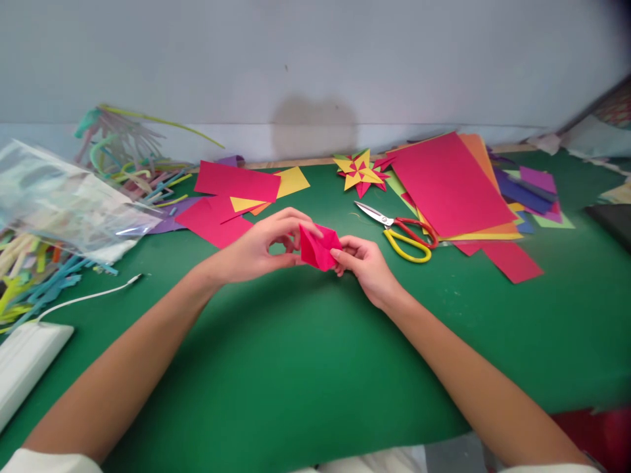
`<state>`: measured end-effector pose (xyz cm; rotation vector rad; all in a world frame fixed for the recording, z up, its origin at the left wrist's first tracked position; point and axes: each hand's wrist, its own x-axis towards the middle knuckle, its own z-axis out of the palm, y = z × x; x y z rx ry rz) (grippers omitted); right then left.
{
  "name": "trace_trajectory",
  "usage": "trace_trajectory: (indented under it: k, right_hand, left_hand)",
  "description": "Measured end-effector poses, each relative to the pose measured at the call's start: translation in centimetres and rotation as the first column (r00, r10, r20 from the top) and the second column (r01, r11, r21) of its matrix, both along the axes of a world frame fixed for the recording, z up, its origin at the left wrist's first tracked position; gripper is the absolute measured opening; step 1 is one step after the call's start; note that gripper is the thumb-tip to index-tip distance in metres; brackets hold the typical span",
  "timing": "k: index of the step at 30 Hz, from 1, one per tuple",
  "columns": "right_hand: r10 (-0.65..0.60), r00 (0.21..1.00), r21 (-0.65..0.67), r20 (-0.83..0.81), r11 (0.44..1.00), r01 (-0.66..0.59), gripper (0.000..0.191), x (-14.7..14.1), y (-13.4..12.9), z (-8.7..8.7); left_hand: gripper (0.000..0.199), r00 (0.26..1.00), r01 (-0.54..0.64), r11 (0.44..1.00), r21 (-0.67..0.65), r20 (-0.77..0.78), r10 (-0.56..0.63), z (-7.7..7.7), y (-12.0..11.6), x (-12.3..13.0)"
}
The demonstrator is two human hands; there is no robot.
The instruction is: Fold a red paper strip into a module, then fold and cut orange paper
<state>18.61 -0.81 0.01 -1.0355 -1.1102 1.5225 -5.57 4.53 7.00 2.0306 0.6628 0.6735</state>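
Observation:
A small folded piece of red paper [319,252] is held up between my two hands, above the green tabletop. My left hand [269,244] curls around its left side, with the index finger reaching over the top of the fold and the thumb at its lower left edge. On the right side, my right hand [363,264] pinches the paper, thumb in front and fingers behind. The paper's left part opens into a pocket. A finished-looking red and yellow paper star [361,172] lies behind my hands near the wall.
Scissors [394,226] with red and yellow handles lie right of my hands, beside stacked coloured sheets [451,190]. Red paper pieces [239,179] lie at back left. Pipe cleaners [133,174], a plastic bag [69,197], a white cable [91,301] and a white box-like device [32,368] occupy the left.

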Motion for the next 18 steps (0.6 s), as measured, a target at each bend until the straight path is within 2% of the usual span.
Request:
trace_trajectory:
  k: [4, 8, 11, 15, 18]
  right_hand:
    - [0.107, 0.994, -0.026, -0.003, 0.994, -0.107, 0.028, 0.2, 0.0, 0.1]
    - [0.123, 0.992, -0.027, -0.003, 0.992, -0.123, 0.027, 0.4, 0.1, 0.0]
    - [0.138, 0.990, -0.026, -0.001, 0.990, -0.138, 0.027, 0.5, 0.1, 0.0]
    - [0.171, 0.985, -0.043, -0.034, 0.984, -0.173, 0.027, 0.6, 0.1, 0.2]
    - [0.212, 0.976, -0.053, -0.044, 0.975, -0.214, 0.027, 0.5, -0.1, 0.3]
  left_hand:
    - [0.020, 0.986, 0.118, 0.975, 0.186, -0.136, -0.093, 1.0, 0.4, -1.0]
    - [0.019, 0.979, 0.147, 0.946, 0.289, -0.180, -0.098, 1.1, 0.5, -1.0]
    - [0.021, 0.981, 0.165, 0.958, 0.233, -0.139, -0.135, 1.1, 0.3, -0.4]
    - [0.023, 0.957, 0.271, 0.958, 0.095, -0.129, -0.258, 0.9, 0.1, 0.2]
    - [0.028, 0.973, 0.214, 0.977, -0.013, -0.083, -0.215, 0.7, 0.0, 0.0]
